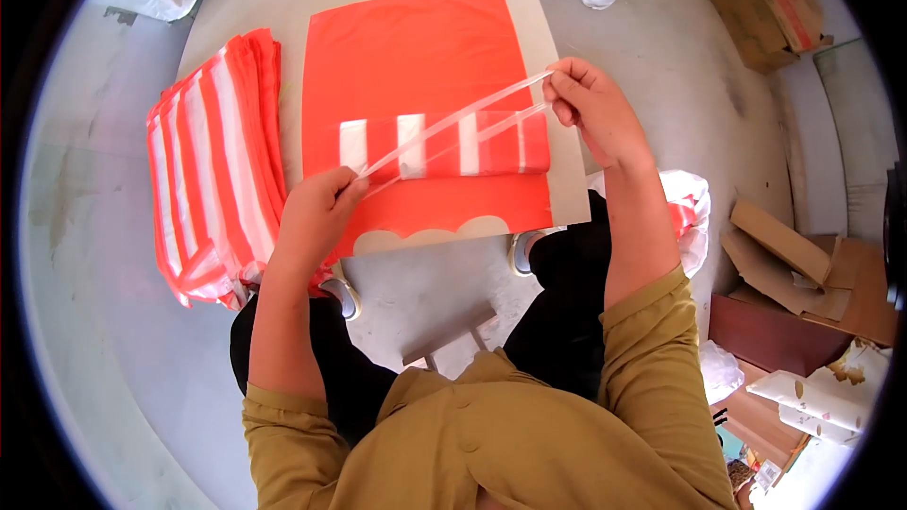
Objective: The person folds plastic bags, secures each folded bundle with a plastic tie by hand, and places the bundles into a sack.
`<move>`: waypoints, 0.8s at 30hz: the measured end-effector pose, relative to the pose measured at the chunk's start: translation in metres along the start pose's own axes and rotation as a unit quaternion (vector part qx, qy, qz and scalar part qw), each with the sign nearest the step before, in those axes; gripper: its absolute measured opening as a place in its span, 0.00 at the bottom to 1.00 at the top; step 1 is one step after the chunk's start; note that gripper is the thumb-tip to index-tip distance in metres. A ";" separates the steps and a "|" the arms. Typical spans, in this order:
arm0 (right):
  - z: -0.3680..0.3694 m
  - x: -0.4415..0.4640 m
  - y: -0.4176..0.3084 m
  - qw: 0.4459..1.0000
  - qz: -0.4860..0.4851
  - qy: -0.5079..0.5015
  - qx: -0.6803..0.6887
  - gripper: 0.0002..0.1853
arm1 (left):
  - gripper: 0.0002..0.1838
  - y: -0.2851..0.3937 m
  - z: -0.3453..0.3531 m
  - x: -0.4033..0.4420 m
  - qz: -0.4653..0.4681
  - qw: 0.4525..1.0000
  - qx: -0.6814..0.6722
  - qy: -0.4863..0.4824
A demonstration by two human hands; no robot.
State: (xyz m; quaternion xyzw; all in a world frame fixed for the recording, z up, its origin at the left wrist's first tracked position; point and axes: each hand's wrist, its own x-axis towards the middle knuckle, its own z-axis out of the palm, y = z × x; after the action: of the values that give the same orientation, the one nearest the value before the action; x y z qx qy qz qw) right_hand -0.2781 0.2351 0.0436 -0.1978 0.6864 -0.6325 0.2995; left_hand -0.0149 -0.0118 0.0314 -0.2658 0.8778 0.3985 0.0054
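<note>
Striped bundle [444,144] is lying on the red sheet [406,57], long side running left-right across it. Left hand [316,215] and right hand [600,115] are both pinching a clear strip [491,105], stretching it slantwise over the bundle. Left's hanging by the sheet's near left edge, right's sitting just past its right edge; left's looking slightly nearer the bundle, I'd guess.

A translucent doubled strip [444,127] runs stretched and aslant between left fingers [348,187] and right fingers [565,87]. Below it, a flat folded red-and-white striped bundle [439,143] crosses a red sheet [406,57] spreading ahead of both.
</note>
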 end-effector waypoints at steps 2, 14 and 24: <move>-0.019 0.006 0.008 0.996 -0.011 0.025 0.082 0.09 | 0.13 -0.003 0.000 -0.004 0.016 0.998 -0.049 -0.033; -0.074 0.006 0.013 0.831 -0.126 0.307 0.447 0.08 | 0.12 -0.015 0.056 -0.058 0.072 0.943 -0.190 -0.262; -0.088 -0.013 0.001 0.838 -0.273 0.406 0.243 0.06 | 0.17 -0.093 0.116 -0.091 0.108 0.893 0.129 -0.417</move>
State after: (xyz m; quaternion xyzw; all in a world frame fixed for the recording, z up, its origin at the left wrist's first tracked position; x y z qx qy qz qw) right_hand -0.3269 0.3098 0.0464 -0.0230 0.4894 -0.8583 -0.1526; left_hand 0.0836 0.0611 -0.0926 0.0249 0.8619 0.3537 0.3624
